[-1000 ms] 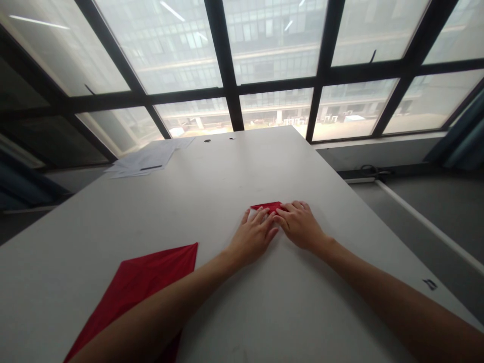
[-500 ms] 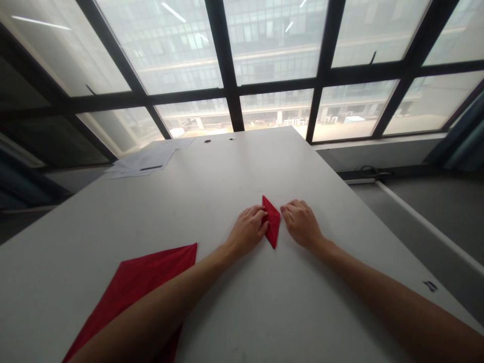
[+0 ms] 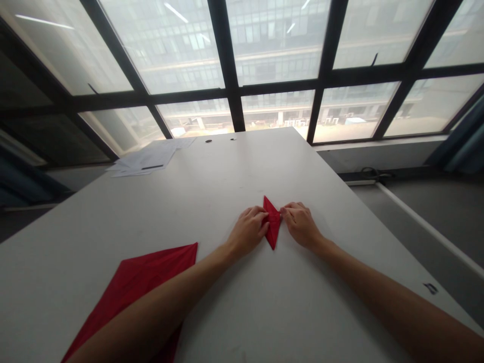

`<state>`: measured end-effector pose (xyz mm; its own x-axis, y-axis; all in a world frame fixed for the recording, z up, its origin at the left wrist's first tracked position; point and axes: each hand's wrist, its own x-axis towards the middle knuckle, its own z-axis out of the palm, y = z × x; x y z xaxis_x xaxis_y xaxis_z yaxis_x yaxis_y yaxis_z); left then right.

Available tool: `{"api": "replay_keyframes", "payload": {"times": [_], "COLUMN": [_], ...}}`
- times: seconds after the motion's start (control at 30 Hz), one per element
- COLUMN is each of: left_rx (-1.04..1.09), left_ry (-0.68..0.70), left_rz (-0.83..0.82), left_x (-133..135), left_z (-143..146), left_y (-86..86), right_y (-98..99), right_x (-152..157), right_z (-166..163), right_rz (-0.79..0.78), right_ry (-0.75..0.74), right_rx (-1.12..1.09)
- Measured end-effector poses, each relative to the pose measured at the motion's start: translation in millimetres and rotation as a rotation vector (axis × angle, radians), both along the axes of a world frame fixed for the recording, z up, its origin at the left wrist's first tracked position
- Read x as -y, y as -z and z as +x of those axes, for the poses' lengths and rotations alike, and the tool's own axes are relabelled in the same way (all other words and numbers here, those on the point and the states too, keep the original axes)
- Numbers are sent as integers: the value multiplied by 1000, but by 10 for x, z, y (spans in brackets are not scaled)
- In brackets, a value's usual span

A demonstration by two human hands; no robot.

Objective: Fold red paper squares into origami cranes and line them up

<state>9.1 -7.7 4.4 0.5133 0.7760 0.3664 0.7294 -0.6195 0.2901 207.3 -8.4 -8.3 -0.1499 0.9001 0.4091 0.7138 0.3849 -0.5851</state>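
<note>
A small red folded cloth (image 3: 273, 228) lies on the white table, shaped like a narrow diamond with pointed far and near ends. On its left edge, my left hand (image 3: 247, 229) holds it down, thumb and bent fingers closed over the fabric. My right hand (image 3: 301, 223) pinches the cloth's right corner between thumb and forefinger. The fingertips hide that corner. A larger red cloth (image 3: 145, 277) is spread flat at the lower left, partly covered by my left forearm.
White paper sheets (image 3: 145, 156) with a dark pen (image 3: 152, 167) on them lie at the far left of the table (image 3: 212, 181). A small dark mark (image 3: 430, 288) shows near the right edge. Windows stand beyond the table.
My right hand has moved slightly left and its fingertips now pinch the cloth's right corner, where a gap showed before. My left hand has stayed on the cloth.
</note>
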Motion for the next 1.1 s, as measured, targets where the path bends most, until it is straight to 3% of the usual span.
{"api": "replay_keyframes", "payload": {"times": [0.27,0.77,0.93,1.1], "left_rx": [32,108,89,7], "left_ry": [34,-26,-15,31], "left_rz": [1,-65,-40,3], "left_x": [-21,-11,18,40], "left_z": [-18,-22,-8,-3], "left_y": [24,25,-5,-22], "right_y": [-18,-17,-27,-47], "right_x": [12,13,30,0], "right_z": [-17,-11,-19,5], "right_rz": [34,35,15,12], "right_ry": [-88,-195,-208,-167], "right_rx": [-44,-20,88,24]}}
